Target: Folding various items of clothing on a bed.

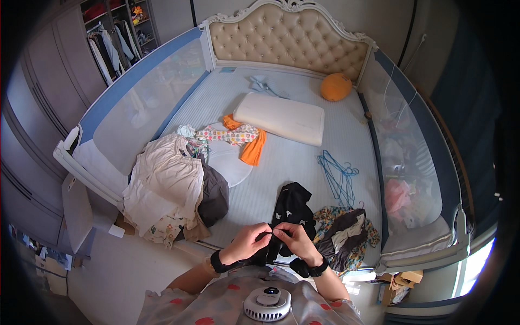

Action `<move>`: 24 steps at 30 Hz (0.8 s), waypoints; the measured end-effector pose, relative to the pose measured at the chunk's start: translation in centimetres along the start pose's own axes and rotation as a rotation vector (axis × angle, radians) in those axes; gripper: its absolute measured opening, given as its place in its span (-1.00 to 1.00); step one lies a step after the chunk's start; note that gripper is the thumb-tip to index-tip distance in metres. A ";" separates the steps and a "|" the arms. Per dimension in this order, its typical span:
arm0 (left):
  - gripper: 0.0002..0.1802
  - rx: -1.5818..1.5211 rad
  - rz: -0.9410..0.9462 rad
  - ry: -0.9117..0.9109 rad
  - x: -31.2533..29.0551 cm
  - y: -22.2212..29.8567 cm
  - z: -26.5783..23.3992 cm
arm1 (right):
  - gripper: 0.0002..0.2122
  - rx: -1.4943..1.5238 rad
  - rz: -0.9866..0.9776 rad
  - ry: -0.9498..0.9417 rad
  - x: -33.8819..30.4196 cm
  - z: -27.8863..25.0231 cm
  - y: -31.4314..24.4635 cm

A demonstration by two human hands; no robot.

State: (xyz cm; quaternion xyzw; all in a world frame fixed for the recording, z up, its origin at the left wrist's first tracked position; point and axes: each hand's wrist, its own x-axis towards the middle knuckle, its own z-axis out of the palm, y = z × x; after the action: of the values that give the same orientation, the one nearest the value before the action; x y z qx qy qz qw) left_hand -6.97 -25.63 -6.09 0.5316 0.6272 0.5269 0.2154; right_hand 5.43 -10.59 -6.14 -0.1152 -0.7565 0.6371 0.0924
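Close in front of me at the bed's near edge, my left hand (250, 241) and my right hand (295, 239) meet, fingertips almost touching. Each pinches a thin dark piece of a black garment (293, 201) between thumb and fingers. The garment has small white figures and lies partly on the bed behind my hands, while some of its cloth hangs below them. What exactly the fingertips grip is too small to make out. Right of my right hand lies a dark garment (347, 234) with a flowered one (325, 218).
Beige trousers (168, 169) lie heaped at the left, beside an orange-and-patterned garment (252, 151). Blue hangers (338, 179) lie to the right. Farther back are a white pillow (281, 118) and an orange cushion (336, 87). Mesh bed rails (135, 89) flank the mattress. A white fan (267, 304) hangs at my chest.
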 end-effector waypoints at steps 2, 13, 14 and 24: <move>-0.86 -0.023 -0.014 0.001 -0.5 -0.4 0.3 | -0.82 0.093 0.038 -0.026 -0.2 0.3 0.2; -0.90 0.056 -0.028 0.205 -1.1 -0.5 2.2 | -0.81 0.406 0.123 -0.026 -0.6 2.0 2.3; -0.90 0.056 -0.029 0.206 -1.1 -0.6 2.2 | -0.81 0.406 0.123 -0.027 -0.6 2.0 2.4; -0.91 0.171 0.049 0.291 -0.8 -0.3 3.1 | -0.85 0.354 0.050 0.004 -0.4 1.8 3.0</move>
State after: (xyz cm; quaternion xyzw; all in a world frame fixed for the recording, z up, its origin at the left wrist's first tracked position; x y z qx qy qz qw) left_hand -4.25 -24.94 -7.73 0.4812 0.6812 0.5482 0.0631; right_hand 5.45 -11.93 -9.39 -0.1172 -0.6290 0.7624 0.0966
